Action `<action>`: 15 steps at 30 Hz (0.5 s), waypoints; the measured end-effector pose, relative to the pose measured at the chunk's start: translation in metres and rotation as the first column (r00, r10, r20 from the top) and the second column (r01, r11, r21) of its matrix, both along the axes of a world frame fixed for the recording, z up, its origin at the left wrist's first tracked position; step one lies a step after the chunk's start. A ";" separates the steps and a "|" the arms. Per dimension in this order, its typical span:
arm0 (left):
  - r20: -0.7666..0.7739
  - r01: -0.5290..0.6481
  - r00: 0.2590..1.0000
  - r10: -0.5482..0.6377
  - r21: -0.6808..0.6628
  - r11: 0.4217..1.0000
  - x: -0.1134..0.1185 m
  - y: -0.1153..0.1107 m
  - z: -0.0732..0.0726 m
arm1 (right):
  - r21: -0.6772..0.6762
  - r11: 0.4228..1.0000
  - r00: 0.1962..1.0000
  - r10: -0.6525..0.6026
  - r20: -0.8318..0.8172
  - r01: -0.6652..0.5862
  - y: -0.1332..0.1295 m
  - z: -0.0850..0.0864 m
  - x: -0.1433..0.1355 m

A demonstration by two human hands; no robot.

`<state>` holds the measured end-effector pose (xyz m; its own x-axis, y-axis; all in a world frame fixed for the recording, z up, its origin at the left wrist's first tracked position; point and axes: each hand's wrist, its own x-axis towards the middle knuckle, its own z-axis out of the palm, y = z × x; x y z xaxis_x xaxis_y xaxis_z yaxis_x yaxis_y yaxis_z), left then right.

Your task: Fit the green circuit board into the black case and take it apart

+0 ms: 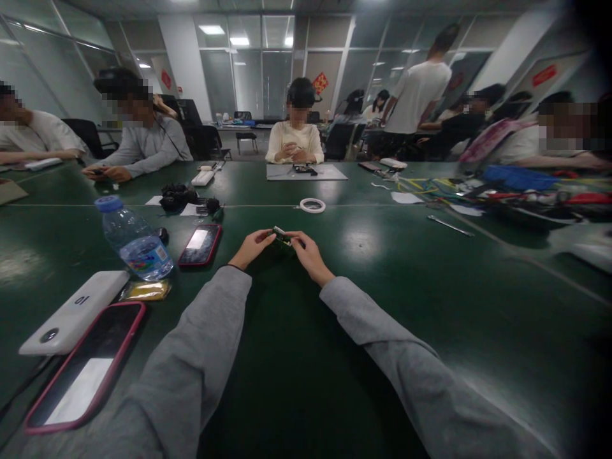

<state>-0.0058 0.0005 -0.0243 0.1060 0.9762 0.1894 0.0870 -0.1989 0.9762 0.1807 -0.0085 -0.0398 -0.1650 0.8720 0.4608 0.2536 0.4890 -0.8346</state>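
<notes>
Between the fingertips of both hands is a small circuit board [282,238], dark green with a silvery part along its top edge. My left hand [254,247] pinches its left end between thumb and fingers. On the other side my right hand [310,256] closes thumb and fingers on the right end. The fingers cover part of the board, and its details are too small to read. Both hands are just above the green table [296,357], with grey sleeves reaching up to the wrists. A roll of white tape [312,205] lies beyond the hands.
Left of my arms are a water bottle [136,242], two red-cased phones [199,245], a white power bank [76,313] and a yellow packet [147,291]. Tangled cables [516,191] and a metal wrench-like tool [450,225] lie to the right. A person [295,140] sits opposite; others are around.
</notes>
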 end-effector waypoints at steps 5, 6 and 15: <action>0.000 -0.011 1.000 0.011 0.009 1.000 -0.002 0.005 -0.008 | 0.049 0.998 0.997 -0.053 0.063 0.050 -0.002 0.003 0.000; -0.035 -0.027 0.999 0.028 0.023 0.999 -0.002 0.005 -0.009 | 0.081 0.994 0.992 -0.077 0.096 0.070 -0.005 0.005 -0.002; -0.221 -0.076 0.970 0.102 0.123 0.989 0.001 -0.007 -0.002 | 0.371 0.927 0.801 -0.261 0.538 0.053 -0.032 0.019 -0.014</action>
